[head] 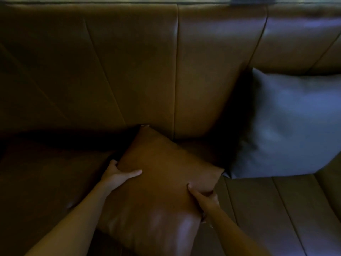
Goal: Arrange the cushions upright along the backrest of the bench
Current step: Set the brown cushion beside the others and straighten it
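Observation:
A brown leather cushion (162, 182) lies tilted on the bench seat (258, 209), its far corner touching the bottom of the backrest (129, 71). My left hand (118, 174) grips its left edge, thumb on top. My right hand (203, 196) grips its right edge, thumb pressed into the top face. A grey-blue cushion (287, 126) stands upright against the backrest at the right, its lower left corner close to the brown cushion's right corner.
The brown leather backrest spans the whole view in stitched panels. Bare seat shows at the left (46, 172) and at the lower right. The light is dim and the gap between the two cushions is in deep shadow.

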Tool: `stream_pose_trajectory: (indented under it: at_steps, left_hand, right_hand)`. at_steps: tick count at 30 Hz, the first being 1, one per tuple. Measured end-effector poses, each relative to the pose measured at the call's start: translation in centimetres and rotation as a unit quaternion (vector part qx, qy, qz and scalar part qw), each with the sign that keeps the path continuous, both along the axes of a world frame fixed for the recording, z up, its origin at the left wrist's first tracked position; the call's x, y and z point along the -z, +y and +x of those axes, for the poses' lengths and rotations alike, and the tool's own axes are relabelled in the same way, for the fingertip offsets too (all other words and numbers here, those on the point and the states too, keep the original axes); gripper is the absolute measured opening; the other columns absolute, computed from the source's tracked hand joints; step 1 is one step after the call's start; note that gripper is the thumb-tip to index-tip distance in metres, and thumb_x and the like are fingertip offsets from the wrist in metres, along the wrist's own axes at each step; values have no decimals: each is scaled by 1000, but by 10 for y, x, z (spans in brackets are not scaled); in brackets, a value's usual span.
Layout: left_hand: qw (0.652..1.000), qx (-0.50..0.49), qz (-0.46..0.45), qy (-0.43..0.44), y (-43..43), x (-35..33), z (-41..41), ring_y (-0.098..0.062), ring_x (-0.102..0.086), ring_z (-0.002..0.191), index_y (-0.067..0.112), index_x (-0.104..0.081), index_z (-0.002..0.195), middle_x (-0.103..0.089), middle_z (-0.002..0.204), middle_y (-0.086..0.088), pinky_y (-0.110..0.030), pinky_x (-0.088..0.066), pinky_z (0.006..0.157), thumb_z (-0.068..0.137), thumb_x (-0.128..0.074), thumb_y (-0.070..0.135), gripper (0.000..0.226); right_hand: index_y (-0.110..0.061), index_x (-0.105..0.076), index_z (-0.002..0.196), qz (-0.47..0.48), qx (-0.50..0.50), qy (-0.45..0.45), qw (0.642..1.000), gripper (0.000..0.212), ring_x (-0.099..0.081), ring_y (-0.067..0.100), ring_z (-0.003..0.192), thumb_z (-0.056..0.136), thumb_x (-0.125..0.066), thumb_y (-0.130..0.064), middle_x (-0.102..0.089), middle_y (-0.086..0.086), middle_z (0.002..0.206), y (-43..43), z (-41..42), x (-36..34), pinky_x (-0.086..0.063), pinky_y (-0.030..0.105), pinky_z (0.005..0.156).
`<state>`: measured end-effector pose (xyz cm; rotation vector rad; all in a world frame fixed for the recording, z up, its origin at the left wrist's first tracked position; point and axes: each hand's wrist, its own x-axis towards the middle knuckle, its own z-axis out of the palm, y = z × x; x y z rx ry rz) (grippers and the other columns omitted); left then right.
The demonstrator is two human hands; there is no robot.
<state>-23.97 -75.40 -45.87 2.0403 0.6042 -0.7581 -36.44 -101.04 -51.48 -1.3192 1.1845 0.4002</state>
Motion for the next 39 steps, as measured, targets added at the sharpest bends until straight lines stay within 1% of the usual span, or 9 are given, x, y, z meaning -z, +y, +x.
stream_pose_trajectory:
  at_steps: [6,9,11,15,18,22,26,32,39]
  left_hand:
    - [999,-26,-22,1,4,-27,-17,-39,-50,123,4,-28,144,-47,138,-19,-45,-43,90,63,-88,19,102]
    - [999,-38,-39,-2,8,-38,-21,-38,-55,112,4,-35,137,-51,134,-19,-46,-47,86,60,-89,18,95]
    - [997,-57,-52,-15,4,-48,-21,-38,-56,111,7,-36,134,-51,133,-18,-48,-47,86,57,-91,22,96]
    - [988,-95,-84,-86,-16,-66,-13,-38,-46,127,22,-17,148,-41,145,-13,-51,-41,97,54,-91,31,121]
    - [978,-122,-129,-110,-33,-71,-1,-37,-38,134,32,-7,150,-33,151,-9,-55,-36,103,55,-90,34,126]
    - [969,-127,-178,-113,-52,-70,12,-36,-37,136,34,-7,150,-32,153,-6,-59,-35,105,58,-86,38,122]
    - [968,-113,-204,-91,-70,-67,16,-34,-34,139,35,-7,152,-29,156,-2,-62,-35,105,49,-83,50,129]
    - [973,-106,-175,-104,-77,-66,22,-35,-26,143,45,8,149,-17,160,2,-65,-33,104,68,-81,41,120]
    - [973,-141,-139,-116,-85,-75,24,-34,-23,144,36,10,151,-17,160,-1,-61,-27,110,61,-86,41,132]
  right_hand:
    - [-17,-27,149,-10,-15,-79,997,165,-48,36,130,2,-82,-68,-45,14,146,-8,10,-31,-45,50,104]
    - [-21,-24,151,-28,-26,-116,993,134,-44,35,133,38,-93,-49,-41,13,149,-17,25,-61,-43,48,107]
    - [-23,-21,152,-43,-17,-148,988,119,-41,35,136,56,-90,-37,-38,12,151,-26,39,-74,-41,48,108]
    - [-28,-20,151,-59,-7,-213,975,117,-44,35,133,57,-89,-39,-38,11,150,-43,68,-101,-44,50,105]
    - [-34,-18,148,-73,-22,-260,963,117,-44,34,132,56,-90,-39,-38,10,150,-59,90,-117,-47,52,102]
    - [-39,-14,147,-88,-54,-284,953,116,-40,34,135,58,-88,-40,-34,7,151,-83,113,-132,-45,56,102]
    - [-40,-16,148,-69,-58,-263,960,109,-38,35,136,65,-86,-38,-33,5,152,-104,120,-132,-45,57,98]
    - [-34,-17,150,-90,-64,-265,958,105,-39,34,137,69,-84,-32,-35,6,152,-109,120,-128,-44,52,101]
    - [-18,-20,152,-134,-83,-256,954,101,-41,33,137,73,-82,-31,-39,11,151,-113,110,-142,-43,47,107]
